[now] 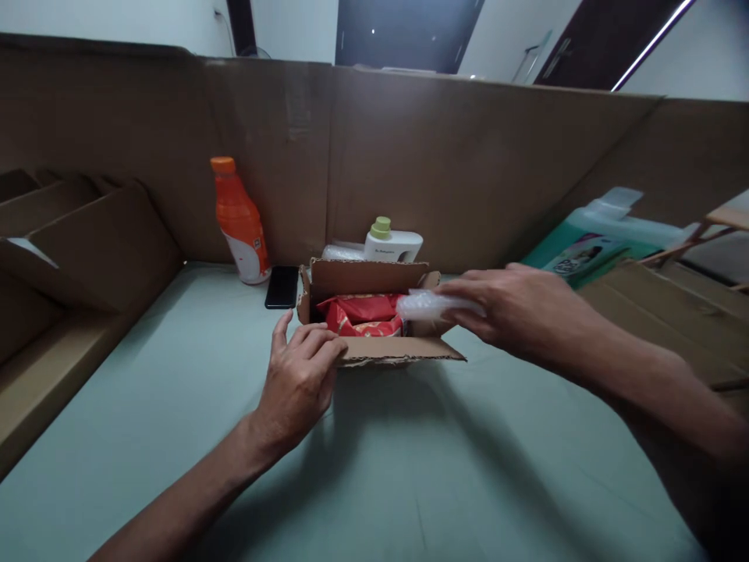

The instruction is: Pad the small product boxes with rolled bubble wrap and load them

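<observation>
A small open cardboard box (pixel 383 353) sits on the pale green table, with red packets (pixel 360 314) inside it. My left hand (pixel 301 378) rests on the box's front left corner, its fingers curled over the rim and nothing in them. My right hand (pixel 512 308) reaches in from the right and pinches a clear plastic wad (pixel 424 304), likely bubble wrap, held over the right side of the box.
An orange bottle (pixel 239 222) stands at the back left with a black phone (pixel 282 286) beside it. A white bottle with a green cap (pixel 391 242) lies behind the box. A teal jug (pixel 591 242) lies at right. Tall cardboard walls (pixel 438 164) surround the table.
</observation>
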### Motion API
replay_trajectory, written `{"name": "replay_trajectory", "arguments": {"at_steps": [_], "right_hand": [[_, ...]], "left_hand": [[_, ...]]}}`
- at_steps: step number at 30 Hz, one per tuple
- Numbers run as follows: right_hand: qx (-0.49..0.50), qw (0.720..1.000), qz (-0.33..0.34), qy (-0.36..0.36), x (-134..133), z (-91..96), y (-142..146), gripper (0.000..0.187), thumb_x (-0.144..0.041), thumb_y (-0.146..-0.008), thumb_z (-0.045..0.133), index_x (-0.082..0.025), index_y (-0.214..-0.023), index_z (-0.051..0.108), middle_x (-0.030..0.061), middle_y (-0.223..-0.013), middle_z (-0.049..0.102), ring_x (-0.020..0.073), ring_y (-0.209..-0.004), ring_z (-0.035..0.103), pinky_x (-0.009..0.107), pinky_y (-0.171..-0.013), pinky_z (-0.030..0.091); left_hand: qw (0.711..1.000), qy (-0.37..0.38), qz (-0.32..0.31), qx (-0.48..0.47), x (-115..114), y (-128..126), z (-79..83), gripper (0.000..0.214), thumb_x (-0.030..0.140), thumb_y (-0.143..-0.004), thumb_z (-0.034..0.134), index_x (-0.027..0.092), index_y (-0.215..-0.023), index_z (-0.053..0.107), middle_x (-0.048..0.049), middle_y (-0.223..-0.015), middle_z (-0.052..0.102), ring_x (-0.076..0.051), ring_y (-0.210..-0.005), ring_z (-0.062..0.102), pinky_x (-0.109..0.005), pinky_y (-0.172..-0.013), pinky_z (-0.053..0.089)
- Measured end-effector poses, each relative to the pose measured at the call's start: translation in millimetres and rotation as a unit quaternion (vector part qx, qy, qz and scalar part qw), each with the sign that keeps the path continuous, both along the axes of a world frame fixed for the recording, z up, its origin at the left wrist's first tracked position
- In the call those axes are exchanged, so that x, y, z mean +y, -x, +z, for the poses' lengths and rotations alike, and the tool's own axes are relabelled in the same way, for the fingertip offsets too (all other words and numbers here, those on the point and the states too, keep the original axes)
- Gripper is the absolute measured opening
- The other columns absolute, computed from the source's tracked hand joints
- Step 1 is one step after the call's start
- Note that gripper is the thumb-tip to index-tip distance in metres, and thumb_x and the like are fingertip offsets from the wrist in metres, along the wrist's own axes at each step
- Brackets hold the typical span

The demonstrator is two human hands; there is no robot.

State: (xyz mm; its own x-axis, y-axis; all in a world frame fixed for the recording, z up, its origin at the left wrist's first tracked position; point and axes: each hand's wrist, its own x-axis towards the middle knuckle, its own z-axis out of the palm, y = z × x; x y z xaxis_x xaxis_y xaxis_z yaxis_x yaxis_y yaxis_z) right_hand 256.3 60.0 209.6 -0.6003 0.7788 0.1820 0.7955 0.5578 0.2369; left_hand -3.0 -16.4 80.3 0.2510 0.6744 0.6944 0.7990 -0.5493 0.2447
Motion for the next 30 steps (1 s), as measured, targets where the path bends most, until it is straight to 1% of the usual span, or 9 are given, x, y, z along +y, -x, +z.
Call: {"name": "replay_trajectory", "arguments": {"at_steps": [1,3,6,11,17,21,24,27,30], "right_hand": [[-0.051,0.999,-0.002,0.000,6.2,3.7,9.3,0.019,-0.029,-0.086,0.062,-0.027,-0.096,0.078,0.0058,-0.086,0.078,0.0264,-0.073,0.070,0.038,-0.067,0.048],[-0.082,0.997,0.006,0.002,13.0,9.1,27.9,0.018,-0.027,-0.087,0.063,-0.026,-0.099,0.077,0.0053,-0.092,0.079,0.0255,-0.078,0.071,0.036,-0.069,0.047],[-0.002,0.998,0.039,0.044,16.0,11.1,51.4,0.026,-0.027,-0.090,0.063,-0.026,-0.113,0.074,0.0036,-0.106,0.079,0.0235,-0.090,0.071,0.032,-0.073,0.046],[0.079,0.978,0.038,0.189,28.1,1.8,80.9,0.032,-0.031,-0.089,0.063,-0.021,-0.117,0.074,0.0033,-0.092,0.076,0.0191,-0.081,0.066,0.026,-0.067,0.040],[-0.009,0.966,0.018,0.260,45.1,-12.4,126.2,0.030,-0.027,-0.086,0.058,-0.015,-0.106,0.077,0.0094,-0.091,0.076,0.0217,-0.080,0.067,0.027,-0.065,0.039],[-0.072,0.952,-0.020,0.296,47.2,-28.0,153.8,0.033,-0.028,-0.084,0.061,-0.012,-0.109,0.076,0.0163,-0.100,0.077,0.0273,-0.089,0.071,0.030,-0.069,0.044],[-0.050,0.950,-0.009,0.308,47.7,-34.8,159.8,0.035,-0.032,-0.083,0.062,-0.013,-0.110,0.075,0.0155,-0.098,0.077,0.0273,-0.088,0.071,0.030,-0.067,0.045],[0.014,0.943,0.019,0.333,50.0,-32.5,152.0,0.035,-0.036,-0.083,0.063,-0.015,-0.109,0.074,0.0097,-0.093,0.077,0.0214,-0.079,0.068,0.026,-0.063,0.042],[0.071,0.932,0.007,0.356,53.4,-30.4,142.0,0.027,-0.027,-0.085,0.057,-0.012,-0.100,0.074,0.0062,-0.083,0.074,0.0150,-0.067,0.062,0.023,-0.056,0.038]], "left_hand": [[1.000,0.001,-0.003,-0.003,0.9,0.3,-0.1,0.019,0.008,-0.094,0.053,0.018,-0.103,0.066,-0.0062,-0.102,0.075,-0.026,-0.106,0.068,-0.061,-0.117,0.028],[1.000,0.004,-0.008,-0.013,1.1,0.9,-1.2,0.019,0.008,-0.094,0.054,0.019,-0.104,0.066,-0.0055,-0.101,0.075,-0.025,-0.106,0.067,-0.060,-0.117,0.027],[0.999,0.008,-0.018,-0.025,-1.5,2.9,-5.8,0.023,0.007,-0.094,0.054,0.020,-0.109,0.066,-0.0056,-0.104,0.075,-0.025,-0.107,0.067,-0.059,-0.118,0.027],[0.999,-0.003,-0.039,-0.025,-4.4,9.0,-14.6,0.032,0.004,-0.093,0.050,0.018,-0.119,0.062,-0.0090,-0.116,0.075,-0.024,-0.112,0.067,-0.053,-0.116,0.032],[0.997,-0.010,-0.054,-0.048,-3.3,11.7,-19.0,0.032,0.004,-0.093,0.050,0.019,-0.120,0.061,-0.0097,-0.118,0.075,-0.023,-0.115,0.067,-0.048,-0.110,0.040],[0.997,-0.013,-0.056,-0.060,-1.6,11.1,-20.7,0.032,0.005,-0.093,0.050,0.019,-0.118,0.063,-0.0099,-0.118,0.075,-0.024,-0.113,0.068,-0.045,-0.104,0.044],[0.996,-0.016,-0.056,-0.070,1.0,11.4,-20.5,0.029,0.006,-0.094,0.051,0.019,-0.116,0.064,-0.0095,-0.115,0.075,-0.023,-0.111,0.068,-0.044,-0.101,0.046],[0.995,-0.016,-0.059,-0.077,3.3,11.9,-19.1,0.024,0.008,-0.096,0.052,0.019,-0.114,0.065,-0.0089,-0.113,0.076,-0.022,-0.109,0.069,-0.043,-0.100,0.046],[0.994,-0.010,-0.062,-0.088,4.3,11.5,-17.8,0.022,0.010,-0.097,0.053,0.019,-0.113,0.065,-0.0089,-0.113,0.076,-0.022,-0.110,0.069,-0.043,-0.099,0.047]]}}
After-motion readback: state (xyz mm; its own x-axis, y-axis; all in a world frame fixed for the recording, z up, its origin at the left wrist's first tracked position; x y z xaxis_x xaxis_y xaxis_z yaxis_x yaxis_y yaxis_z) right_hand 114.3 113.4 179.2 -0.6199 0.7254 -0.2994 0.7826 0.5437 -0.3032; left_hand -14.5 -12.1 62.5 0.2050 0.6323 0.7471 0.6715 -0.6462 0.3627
